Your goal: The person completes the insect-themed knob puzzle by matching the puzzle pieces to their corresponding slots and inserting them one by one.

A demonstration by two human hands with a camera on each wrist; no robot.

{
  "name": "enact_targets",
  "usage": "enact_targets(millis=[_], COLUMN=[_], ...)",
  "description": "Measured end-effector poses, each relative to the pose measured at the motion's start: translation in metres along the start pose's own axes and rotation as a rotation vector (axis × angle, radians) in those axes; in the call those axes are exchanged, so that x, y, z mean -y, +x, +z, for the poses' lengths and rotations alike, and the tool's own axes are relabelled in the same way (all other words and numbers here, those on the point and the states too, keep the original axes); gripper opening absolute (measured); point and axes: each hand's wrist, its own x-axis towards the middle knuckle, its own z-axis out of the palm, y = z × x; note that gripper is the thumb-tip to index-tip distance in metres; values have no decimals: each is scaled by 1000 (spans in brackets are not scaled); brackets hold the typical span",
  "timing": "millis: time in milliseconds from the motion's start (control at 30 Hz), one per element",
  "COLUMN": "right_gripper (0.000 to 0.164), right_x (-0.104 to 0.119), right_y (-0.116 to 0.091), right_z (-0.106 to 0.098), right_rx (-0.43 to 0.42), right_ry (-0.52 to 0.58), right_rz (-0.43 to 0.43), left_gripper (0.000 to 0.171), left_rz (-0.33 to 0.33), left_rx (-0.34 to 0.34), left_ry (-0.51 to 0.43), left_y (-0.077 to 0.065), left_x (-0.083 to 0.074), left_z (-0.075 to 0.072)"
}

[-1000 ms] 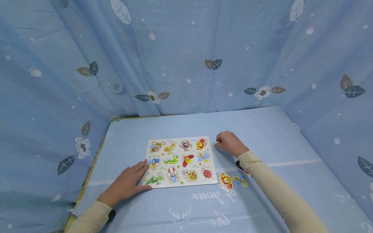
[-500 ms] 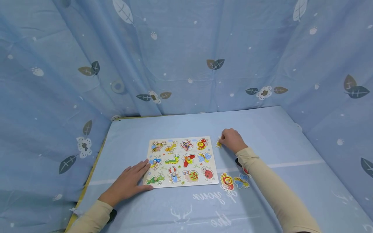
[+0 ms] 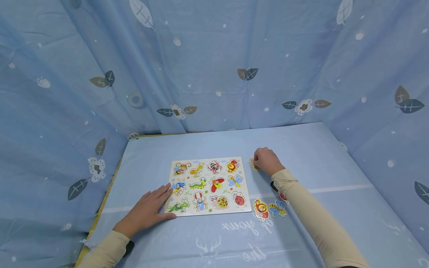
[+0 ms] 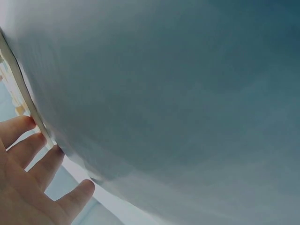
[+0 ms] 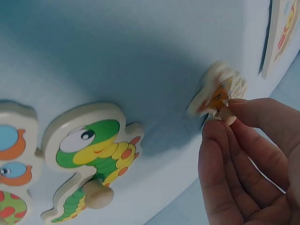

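My right hand [image 3: 267, 160] pinches the small knob of a yellow-orange insect puzzle piece [image 3: 253, 164], just right of the board's far right corner. In the right wrist view, thumb and fingertips of that hand [image 5: 248, 159] meet at the knob, and the piece [image 5: 219, 89] looks blurred and tilted. Across the left edge of the wooden insect peg puzzle board [image 3: 219, 212] lies my left hand [image 3: 147, 209], its fingers spread. The left wrist view shows the fingertips of this hand [image 4: 35, 173] against the board's edge [image 4: 26, 91].
Near the board's lower right corner lie a red-yellow butterfly piece [image 3: 261, 209] and a blue-winged dragonfly piece [image 3: 277, 209]. A red piece [image 3: 283, 197] is partly under the right forearm. The right wrist view shows a green caterpillar piece [image 5: 93, 159] and a snail piece [image 5: 11, 164].
My right hand has shifted slightly right, away from the board's edge. The insect piece came into view under its fingers and has since turned a little. The left hand stays put.
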Motion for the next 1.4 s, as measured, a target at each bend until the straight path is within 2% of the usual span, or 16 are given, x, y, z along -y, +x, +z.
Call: enact_targets(millis=[200, 367, 633, 933, 1400], right_gripper=[7, 15, 14, 9, 9], right_x=[0, 0, 0, -5, -13], right_y=[-1, 0, 1, 0, -4], right_z=[-4, -5, -5, -2, 6], right_rx=[26, 70, 113, 69, 1], right_ry=[34, 69, 81, 104, 174], right_rz=[-28, -13, 1, 47, -4], left_gripper=[103, 104, 104, 106, 104], left_rz=[2, 10, -1, -7, -12], left_rx=[-1, -3, 4, 9, 18], left_ry=[2, 2, -3, 8, -3], left_y=[0, -1, -1, 0, 0], left_x=[-1, -1, -1, 1, -1], left_z=[-1, -2, -3, -1, -3])
